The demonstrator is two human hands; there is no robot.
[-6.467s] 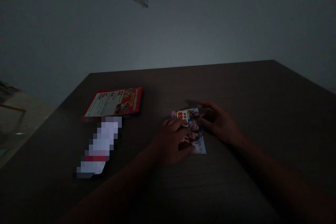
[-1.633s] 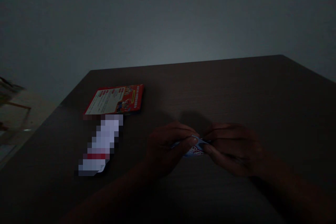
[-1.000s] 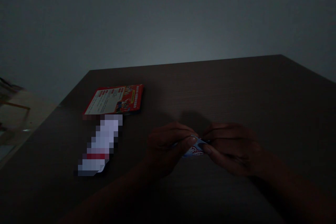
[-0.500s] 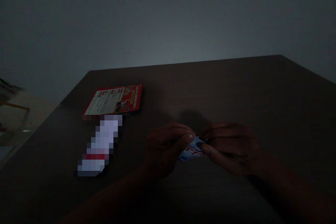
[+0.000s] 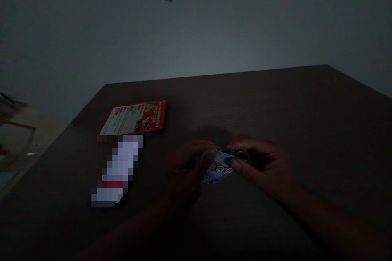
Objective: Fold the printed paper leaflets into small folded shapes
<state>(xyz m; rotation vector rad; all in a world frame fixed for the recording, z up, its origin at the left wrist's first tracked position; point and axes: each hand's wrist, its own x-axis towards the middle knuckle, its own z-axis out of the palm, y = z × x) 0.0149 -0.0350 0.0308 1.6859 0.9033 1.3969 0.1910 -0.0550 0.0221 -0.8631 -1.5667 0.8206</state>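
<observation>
Between my two hands is a small light-blue packet [image 5: 218, 170] with red and white lettering and a square printed code near its lower corner. My left hand [image 5: 186, 171] grips its left side, thumb on the front and fingers behind. At the packet's upper right, my right hand [image 5: 266, 167] has its thumb pressed on the front, while the index finger is raised off the top edge. A dark, curled edge shows between that thumb and finger; I cannot tell whether it is an opening. The packet is held above the table, tilted.
A flat red box or booklet [image 5: 131, 118] with a printed white panel lies at the back left of the dark wooden table [image 5: 245, 102]. Just in front of it sits a long pale item [image 5: 119, 167], blurred by pixels. A grey wall [image 5: 214, 20] rises behind the table.
My hands and the packet have shifted slightly left. My right hand's fingers have lifted and spread from the packet's top edge, and more of its printed front shows.
</observation>
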